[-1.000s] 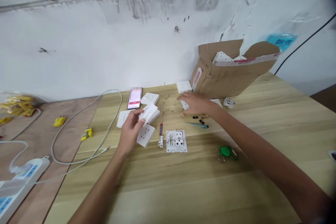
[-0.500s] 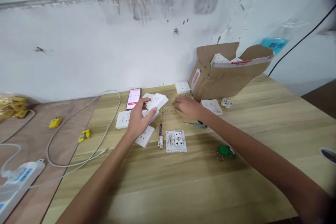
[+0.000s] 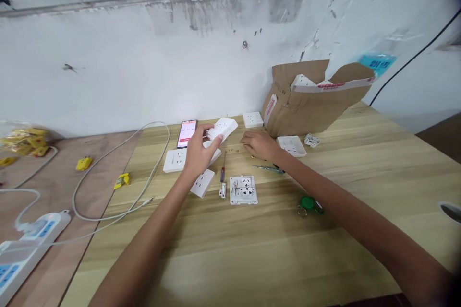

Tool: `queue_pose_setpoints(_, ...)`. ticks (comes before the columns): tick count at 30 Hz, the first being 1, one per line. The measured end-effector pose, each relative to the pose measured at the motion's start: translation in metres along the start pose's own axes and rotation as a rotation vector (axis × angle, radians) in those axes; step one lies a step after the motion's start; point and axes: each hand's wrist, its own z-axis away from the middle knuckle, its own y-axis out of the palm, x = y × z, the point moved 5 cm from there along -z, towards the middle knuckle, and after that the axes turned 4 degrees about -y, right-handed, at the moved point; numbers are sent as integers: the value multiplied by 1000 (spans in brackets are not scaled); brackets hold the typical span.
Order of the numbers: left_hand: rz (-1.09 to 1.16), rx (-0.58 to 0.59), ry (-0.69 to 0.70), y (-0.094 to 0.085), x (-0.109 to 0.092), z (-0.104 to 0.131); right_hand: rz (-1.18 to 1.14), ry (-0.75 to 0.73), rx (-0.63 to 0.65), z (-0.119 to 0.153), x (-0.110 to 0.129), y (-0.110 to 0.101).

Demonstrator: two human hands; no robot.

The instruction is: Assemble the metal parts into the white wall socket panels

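Note:
Between the thumb and fingers of my left hand (image 3: 200, 151) is a white socket panel (image 3: 223, 128), raised and tilted above other white sockets (image 3: 175, 159). My right hand (image 3: 260, 145) rests low over the wooden table, fingers bent together and pointing left; anything under its fingertips is hidden. Small brass-coloured bits (image 3: 232, 150) lie between the hands. A screwdriver (image 3: 223, 168) lies in front of them, with a small white part (image 3: 222, 191) and an opened socket frame (image 3: 244, 190) nearer to me. Tweezers (image 3: 268, 169) lie beneath my right wrist.
A torn cardboard box (image 3: 306, 110) holding white sockets stands at the back right. A phone (image 3: 187, 134) lies at the back left. White cable (image 3: 76, 192) loops across the left side near a power strip (image 3: 32, 249). A green key reel (image 3: 307, 203) sits at right.
My left hand has lifted the white socket panel slightly up and to the right. My right hand stays at nearly the same spot. The whole view has shifted a little.

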Motion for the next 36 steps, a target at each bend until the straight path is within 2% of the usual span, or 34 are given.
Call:
queue_pose_setpoints(4,-21,17,-37,11,6,-7,-57,27,-129,5,-1,-3)
queue_pose_setpoints(7,-143,135,-70,31,10,-16,-248,50,-271,16,7,-12)
queue_pose_setpoints(10,-242,258,-35,57,8,-25,-411,92,-368,29,21,-24)
queue_pose_setpoints(13,-299,364,-38,80,8,-31,-476,121,-383,43,35,-31)
queue_pose_setpoints(17,-382,366,-21,96,14,-35,-470,162,-373,57,45,-31)
queue_pose_setpoints(21,-412,362,54,103,25,-32,-462,157,-371,63,49,-26)
queue_pose_setpoints(26,-423,339,112,102,37,-22,-534,157,-366,63,54,-21)
queue_pose_setpoints(30,-401,357,132,102,42,-22,-591,214,-330,60,57,-17)
queue_pose_setpoints(33,-370,350,150,99,42,-26,-666,284,-302,57,58,-11)
queue_pose_setpoints(36,-303,297,212,88,31,-22,-772,345,-311,55,58,-8)
